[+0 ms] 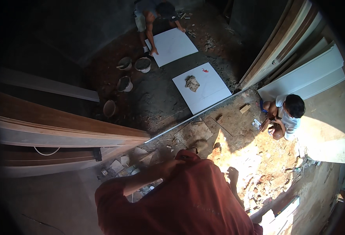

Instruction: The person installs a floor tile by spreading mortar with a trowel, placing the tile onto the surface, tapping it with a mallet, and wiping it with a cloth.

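Observation:
My left hand [171, 167] is at the front edge of my red shirt [180, 199], its fingers apparently closed on the cloth, though shadow blurs them. On the other side of the shirt, my right hand [233, 175] hangs low over the sunlit ground; its fingers are too dark to read. Ahead of me a large white tile [209, 96] lies on grey mortar [160, 92], with a crumpled rag [192, 84] on top. Beyond it, another person [151, 19] bends down with both hands on a second white tile [174, 47].
Several buckets [143, 64], some with grey mix, stand left of the mortar. A threshold strip [180, 123] crosses between wooden door frames [137, 137]. Broken tile pieces [117, 166] litter the ground nearby. At right a person [290, 113] crouches beside leaning white panels [309, 74].

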Demonstrator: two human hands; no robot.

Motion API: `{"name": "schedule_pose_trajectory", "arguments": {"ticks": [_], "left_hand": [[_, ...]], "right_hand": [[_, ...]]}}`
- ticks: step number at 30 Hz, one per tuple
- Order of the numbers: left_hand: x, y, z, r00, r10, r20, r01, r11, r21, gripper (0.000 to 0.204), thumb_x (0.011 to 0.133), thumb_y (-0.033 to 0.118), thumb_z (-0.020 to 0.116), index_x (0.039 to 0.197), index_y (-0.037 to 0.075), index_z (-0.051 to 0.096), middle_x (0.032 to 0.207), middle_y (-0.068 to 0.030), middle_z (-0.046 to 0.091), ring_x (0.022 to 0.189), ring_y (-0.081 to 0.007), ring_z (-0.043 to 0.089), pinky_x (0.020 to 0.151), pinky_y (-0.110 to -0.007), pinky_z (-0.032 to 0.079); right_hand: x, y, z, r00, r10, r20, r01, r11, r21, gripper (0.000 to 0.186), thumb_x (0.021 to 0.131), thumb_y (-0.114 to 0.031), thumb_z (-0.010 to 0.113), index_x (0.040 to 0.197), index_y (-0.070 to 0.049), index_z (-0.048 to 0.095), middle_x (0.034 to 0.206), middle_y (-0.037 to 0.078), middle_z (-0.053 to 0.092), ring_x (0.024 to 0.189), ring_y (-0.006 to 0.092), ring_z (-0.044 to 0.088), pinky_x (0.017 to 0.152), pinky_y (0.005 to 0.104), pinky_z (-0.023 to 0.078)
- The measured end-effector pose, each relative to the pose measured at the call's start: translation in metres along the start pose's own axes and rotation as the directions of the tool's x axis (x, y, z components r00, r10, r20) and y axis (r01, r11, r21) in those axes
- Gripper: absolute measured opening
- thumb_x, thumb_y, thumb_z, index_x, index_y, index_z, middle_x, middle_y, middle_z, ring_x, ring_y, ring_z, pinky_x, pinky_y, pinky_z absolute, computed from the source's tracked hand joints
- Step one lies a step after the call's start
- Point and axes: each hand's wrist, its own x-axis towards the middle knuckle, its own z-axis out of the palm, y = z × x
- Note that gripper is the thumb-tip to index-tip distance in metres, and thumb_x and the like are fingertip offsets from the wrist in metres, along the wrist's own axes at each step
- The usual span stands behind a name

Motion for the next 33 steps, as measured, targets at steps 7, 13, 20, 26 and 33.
{"name": "schedule_pose_trajectory", "arguments": {"ticks": [7, 13, 20, 26, 33], "left_hand": [[0.002, 0.0, -0.009, 0.999, 0.03, -0.015, -0.03, 0.999, -0.037, 0.024, 0.084, 0.025, 0.046, 0.099, 0.008, 0.055, 0.093, -0.0074, 0.06, 0.083, -0.0191, 0.058, 0.08, -0.035, 0.044], [-0.004, 0.0, -0.001, 0.999, 0.034, -0.012, -0.034, 0.999, -0.018, 0.026, 0.081, 0.027, 0.051, 0.097, 0.007, 0.057, 0.087, -0.0068, 0.061, 0.076, -0.0189, 0.059, 0.074, -0.034, 0.047], [-0.003, 0.0, -0.001, 0.998, 0.012, -0.054, -0.012, 1.0, -0.015, 0.026, 0.083, 0.027, 0.048, 0.101, 0.009, 0.055, 0.094, -0.0067, 0.06, 0.084, -0.0181, 0.057, 0.081, -0.035, 0.044], [0.008, 0.0, -0.009, 0.999, 0.019, 0.043, -0.018, 1.0, -0.018, 0.027, 0.084, 0.028, 0.046, 0.101, 0.009, 0.055, 0.096, -0.007, 0.059, 0.086, -0.0182, 0.057, 0.082, -0.034, 0.043], [0.003, 0.0, 0.0, 0.999, 0.041, 0.019, -0.04, 0.999, -0.012, 0.028, 0.082, 0.025, 0.049, 0.103, 0.006, 0.054, 0.095, -0.0075, 0.059, 0.084, -0.0189, 0.057, 0.081, -0.034, 0.043]], "right_hand": [[-0.011, -0.015, 0.008, 0.997, 0.059, -0.044, -0.059, 0.998, 0.004, 0.014, 0.07, -0.009, 0.048, 0.072, -0.003, 0.061, 0.063, 0.01, 0.057, 0.052, 0.0167, 0.057, 0.044, 0.0266, 0.04], [-0.006, -0.009, 0.0, 0.999, 0.033, 0.03, -0.031, 0.998, -0.059, 0.014, 0.074, -0.009, 0.051, 0.085, -0.004, 0.058, 0.073, 0.008, 0.059, 0.053, 0.0137, 0.057, 0.042, 0.0227, 0.039], [-0.002, -0.005, -0.002, 0.999, 0.022, 0.032, -0.019, 0.996, -0.082, 0.019, 0.075, -0.008, 0.053, 0.093, -0.002, 0.057, 0.075, 0.008, 0.059, 0.053, 0.014, 0.057, 0.042, 0.0225, 0.04], [-0.009, -0.015, 0.001, 0.997, 0.051, -0.061, -0.048, 0.997, 0.056, 0.015, 0.071, -0.008, 0.048, 0.072, -0.004, 0.062, 0.066, 0.009, 0.058, 0.052, 0.0174, 0.057, 0.045, 0.0264, 0.041], [0.001, -0.008, -0.005, 0.998, 0.038, 0.057, -0.033, 0.997, -0.076, 0.018, 0.076, -0.008, 0.052, 0.093, -0.002, 0.056, 0.072, 0.008, 0.058, 0.051, 0.0131, 0.055, 0.041, 0.0226, 0.039]]}}
